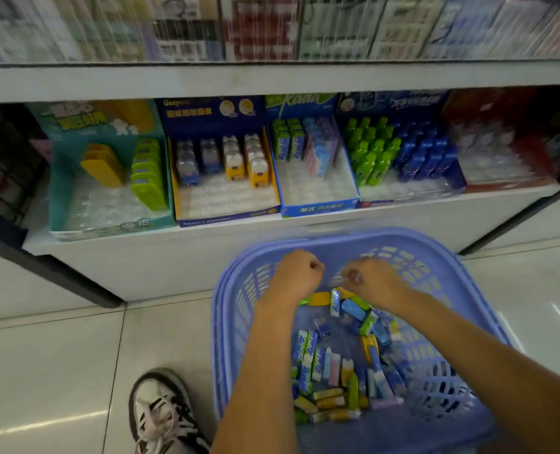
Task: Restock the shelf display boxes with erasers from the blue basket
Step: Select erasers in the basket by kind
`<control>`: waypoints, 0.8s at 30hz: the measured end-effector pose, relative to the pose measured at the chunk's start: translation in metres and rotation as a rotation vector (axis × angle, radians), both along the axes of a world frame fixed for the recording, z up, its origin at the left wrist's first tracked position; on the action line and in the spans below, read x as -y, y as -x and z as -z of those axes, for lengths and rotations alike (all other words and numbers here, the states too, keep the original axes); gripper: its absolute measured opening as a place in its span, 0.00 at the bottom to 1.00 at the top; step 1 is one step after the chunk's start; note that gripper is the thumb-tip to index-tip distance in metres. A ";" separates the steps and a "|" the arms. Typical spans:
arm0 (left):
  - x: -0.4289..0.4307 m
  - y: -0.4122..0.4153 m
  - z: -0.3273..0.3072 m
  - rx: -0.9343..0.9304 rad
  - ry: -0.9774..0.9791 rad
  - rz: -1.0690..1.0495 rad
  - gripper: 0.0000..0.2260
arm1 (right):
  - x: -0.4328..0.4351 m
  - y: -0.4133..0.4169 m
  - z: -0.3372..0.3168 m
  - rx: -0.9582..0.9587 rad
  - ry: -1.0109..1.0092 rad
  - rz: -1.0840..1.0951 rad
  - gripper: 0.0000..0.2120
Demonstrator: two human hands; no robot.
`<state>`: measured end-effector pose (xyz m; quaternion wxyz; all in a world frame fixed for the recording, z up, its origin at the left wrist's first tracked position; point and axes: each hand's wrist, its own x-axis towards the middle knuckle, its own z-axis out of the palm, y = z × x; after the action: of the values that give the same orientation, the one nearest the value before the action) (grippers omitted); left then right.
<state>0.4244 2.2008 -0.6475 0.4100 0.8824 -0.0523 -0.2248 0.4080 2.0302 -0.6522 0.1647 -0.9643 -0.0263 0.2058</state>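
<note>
display boxes (226,178) line the shelf (403,217); blue basket (337,237) sits on floor (59,371).

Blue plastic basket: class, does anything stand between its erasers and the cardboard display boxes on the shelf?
Nothing visible does. The blue plastic basket sits on the floor before the white shelf, whose cardboard display boxes stand open-topped; only the upper shelf ledge overhangs them.

Blue basket (436,267) on floor, colourful erasers (334,365) loose inside; display boxes (318,209) part-filled above
</note>
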 end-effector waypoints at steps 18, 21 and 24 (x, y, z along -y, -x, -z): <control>0.060 0.012 0.157 -0.036 -0.277 0.079 0.28 | 0.035 0.010 0.146 0.039 -0.131 0.347 0.17; 0.063 0.014 0.173 -0.008 -0.433 0.068 0.25 | 0.037 0.012 0.151 0.008 -0.131 0.314 0.20; 0.063 0.016 0.181 -0.037 -0.538 0.022 0.20 | 0.034 0.015 0.157 -0.012 -0.084 0.249 0.24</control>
<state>0.4080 2.1375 -0.8282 0.1590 0.9548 0.0074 -0.2510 0.3928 1.9963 -0.8091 0.2295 -0.9510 0.0861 0.1884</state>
